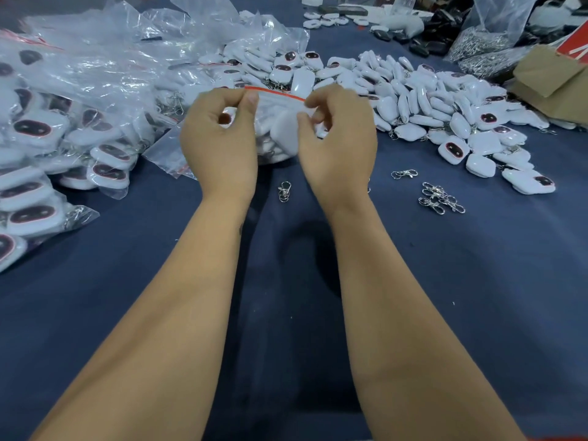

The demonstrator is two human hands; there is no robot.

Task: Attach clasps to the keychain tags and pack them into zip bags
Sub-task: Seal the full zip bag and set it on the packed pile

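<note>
A clear zip bag (276, 128) with a red seal strip stands on the blue cloth between my hands, filled with white keychain tags. My left hand (219, 144) pinches the strip's left end between thumb and fingers. My right hand (339, 138) pinches its right end. Loose white tags (445, 122) with dark oval faces lie heaped to the right. Several silver clasps (440, 198) lie near my right wrist, one clasp (284, 190) lies between my wrists, and another clasp (404, 174) sits further right.
Filled zip bags (47, 138) pile up along the left. Empty clear bags (127, 49) lie behind them. A cardboard box (550, 78), a heap of metal clasps (483, 49) and dark tags (426, 43) sit at the far right. Blue cloth (286, 281) covers the table.
</note>
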